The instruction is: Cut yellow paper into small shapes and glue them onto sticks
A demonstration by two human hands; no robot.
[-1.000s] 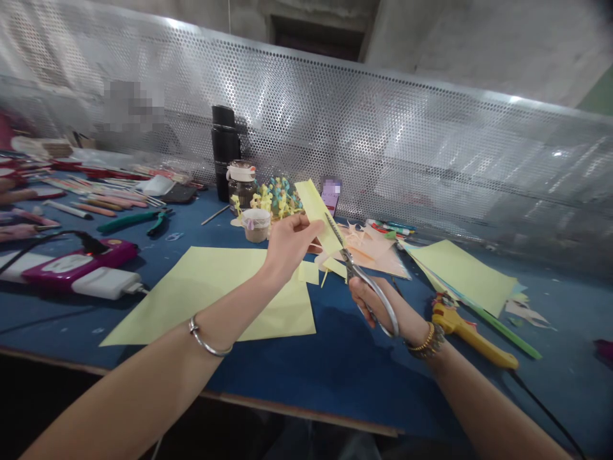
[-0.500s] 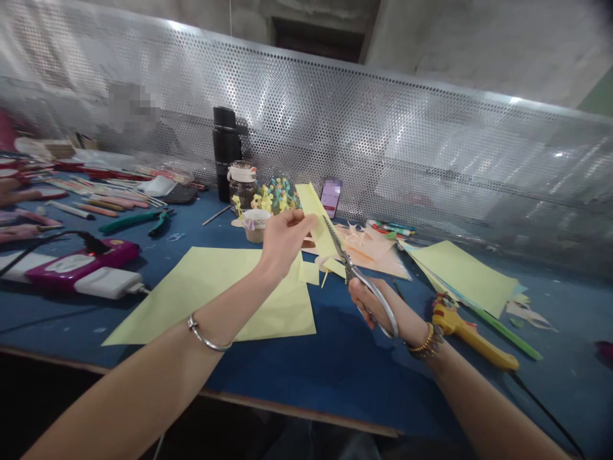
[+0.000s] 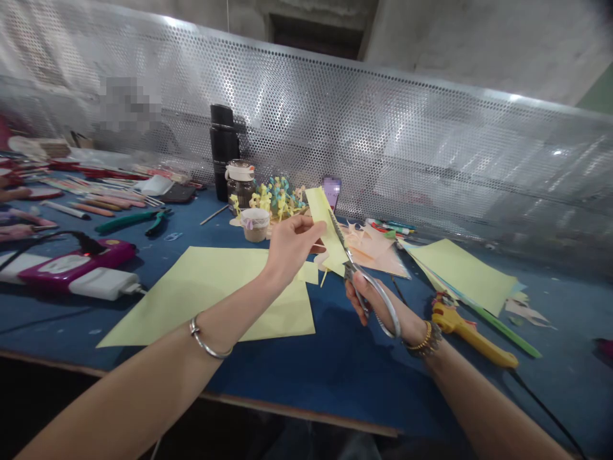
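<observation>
A narrow yellow paper strip stands tilted up, pinched between the thumb and fingers of my left hand. My right hand is closed around the handles of silver scissors. Their blades lie along the right edge of the strip; I cannot tell how far apart the blades are. Below my left hand a large yellow paper sheet lies flat, with a small yellow piece at its right edge.
On the right are a yellow glue gun, a green cutter-like tool and stacked paper. Behind stand a black flask, a jar and a small tub. Green pliers and a purple power strip lie left.
My left hand and the paper strip have shifted slightly right and down, closer to my right hand. The strip now sits deeper along the scissors, near their pivot.
</observation>
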